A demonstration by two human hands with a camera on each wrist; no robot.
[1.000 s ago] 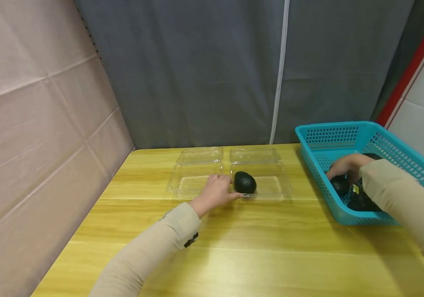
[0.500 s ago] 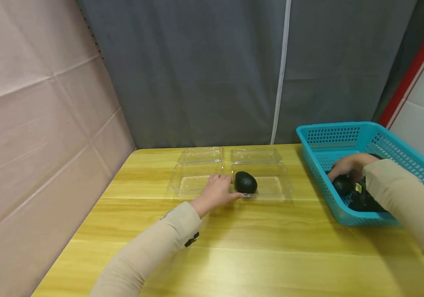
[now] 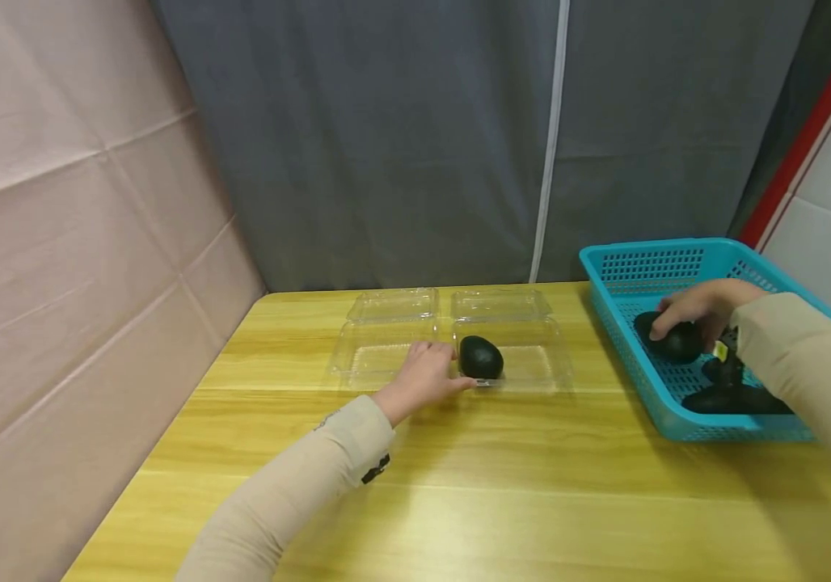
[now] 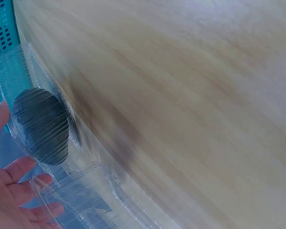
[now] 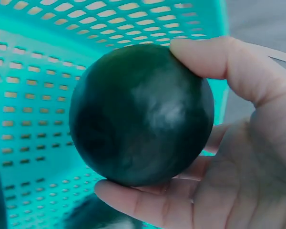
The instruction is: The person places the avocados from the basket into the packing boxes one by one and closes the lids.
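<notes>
In the head view, my right hand (image 3: 710, 307) grips a dark green avocado (image 3: 680, 343) inside the turquoise basket (image 3: 659, 412). The right wrist view shows thumb and fingers round that avocado (image 5: 138, 119), above the basket's perforated floor. Another avocado (image 3: 481, 358) lies at the left end of the right-hand clear plastic container (image 3: 532, 368), whose lid stands folded back. My left hand (image 3: 424, 377) rests at this container's front left corner, thumb touching the rim. In the left wrist view, its fingers (image 4: 21, 169) are fairly straight and spread between the two containers.
A second clear plastic container (image 3: 379, 356) lies open to the left. More dark avocados (image 3: 731, 399) lie in the basket's near end. A grey curtain (image 3: 401, 162) hangs behind the wooden table (image 3: 488, 501), and a pink cloth (image 3: 81, 242) covers the left side.
My right hand has risen slightly inside the basket with the avocado in its grip, uncovering more of the others. The left hand and the containers have stayed in place.
</notes>
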